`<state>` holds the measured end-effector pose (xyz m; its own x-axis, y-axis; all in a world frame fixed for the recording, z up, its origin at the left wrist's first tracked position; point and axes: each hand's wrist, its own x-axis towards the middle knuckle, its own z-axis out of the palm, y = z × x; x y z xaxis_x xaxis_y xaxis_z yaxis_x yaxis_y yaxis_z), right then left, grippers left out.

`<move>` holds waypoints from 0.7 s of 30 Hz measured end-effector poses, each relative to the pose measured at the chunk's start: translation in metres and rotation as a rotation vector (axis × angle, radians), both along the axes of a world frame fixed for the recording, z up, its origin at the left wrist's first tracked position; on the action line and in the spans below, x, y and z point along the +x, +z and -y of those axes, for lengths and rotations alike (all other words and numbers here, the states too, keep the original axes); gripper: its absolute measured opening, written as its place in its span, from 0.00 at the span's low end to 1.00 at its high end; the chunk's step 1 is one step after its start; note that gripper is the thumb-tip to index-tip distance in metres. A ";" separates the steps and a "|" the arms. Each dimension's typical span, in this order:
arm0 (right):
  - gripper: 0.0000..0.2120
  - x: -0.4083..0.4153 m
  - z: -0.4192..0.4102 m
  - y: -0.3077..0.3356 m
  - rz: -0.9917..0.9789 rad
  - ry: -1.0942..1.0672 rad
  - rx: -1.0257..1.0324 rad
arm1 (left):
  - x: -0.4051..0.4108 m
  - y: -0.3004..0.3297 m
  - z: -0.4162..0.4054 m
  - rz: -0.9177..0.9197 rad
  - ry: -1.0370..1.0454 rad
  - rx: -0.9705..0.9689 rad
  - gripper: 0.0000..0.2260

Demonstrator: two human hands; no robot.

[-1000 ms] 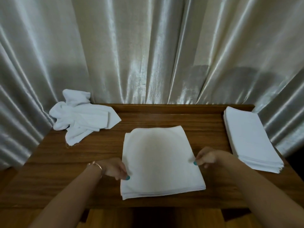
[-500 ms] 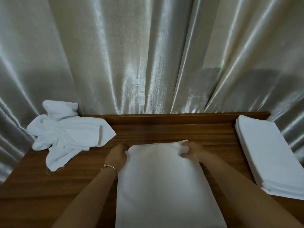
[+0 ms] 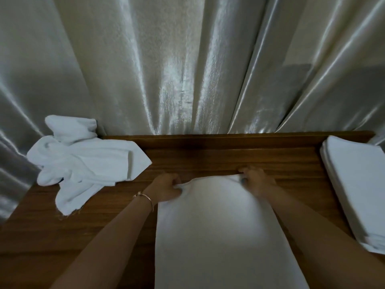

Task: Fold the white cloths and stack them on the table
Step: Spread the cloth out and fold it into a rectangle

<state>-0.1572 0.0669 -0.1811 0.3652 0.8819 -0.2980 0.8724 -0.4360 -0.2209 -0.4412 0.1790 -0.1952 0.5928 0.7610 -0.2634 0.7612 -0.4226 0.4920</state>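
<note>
A long white cloth (image 3: pixel 218 236) lies flat mid-table, far corners pinched up. Crumpled white cloths (image 3: pixel 83 161) sit far left; a neat folded stack (image 3: pixel 358 188) rests right.

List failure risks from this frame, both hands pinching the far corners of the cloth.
1. The far edge of the cloth sags between the left hand and right hand, so the fold may land uneven.
2. The crumpled pile overhangs the table's left edge and could slide off.
3. The folded stack sits at the right edge, near the right forearm.

Bare forearms, thin gold bracelet (image 3: pixel 145 198) on left wrist
</note>
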 end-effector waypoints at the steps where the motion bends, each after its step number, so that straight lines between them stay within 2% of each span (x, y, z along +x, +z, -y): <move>1: 0.21 0.002 -0.001 0.001 0.014 -0.007 -0.004 | -0.002 0.004 -0.001 0.005 0.039 -0.060 0.03; 4: 0.19 0.007 0.000 0.004 0.052 -0.009 -0.021 | -0.014 0.008 -0.008 -0.188 0.116 -0.098 0.13; 6: 0.16 0.009 0.001 0.005 0.057 -0.013 -0.027 | -0.023 0.007 -0.011 -0.299 0.179 -0.141 0.15; 9: 0.14 0.009 0.001 0.005 0.065 -0.027 -0.018 | -0.027 0.008 -0.009 -0.314 0.176 -0.226 0.16; 13: 0.13 0.013 -0.002 0.005 0.064 -0.064 -0.022 | -0.027 0.010 -0.007 -0.270 0.176 -0.078 0.21; 16: 0.12 0.017 -0.006 0.006 -0.007 -0.116 -0.062 | -0.024 0.010 -0.005 -0.188 0.144 0.031 0.14; 21: 0.12 0.017 -0.007 0.008 -0.035 -0.167 -0.064 | -0.020 0.013 -0.003 -0.219 0.110 -0.011 0.12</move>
<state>-0.1397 0.0739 -0.1729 0.4931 0.7887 -0.3671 0.7791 -0.5881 -0.2172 -0.4615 0.1816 -0.1817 0.4340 0.8144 -0.3853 0.8915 -0.3266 0.3138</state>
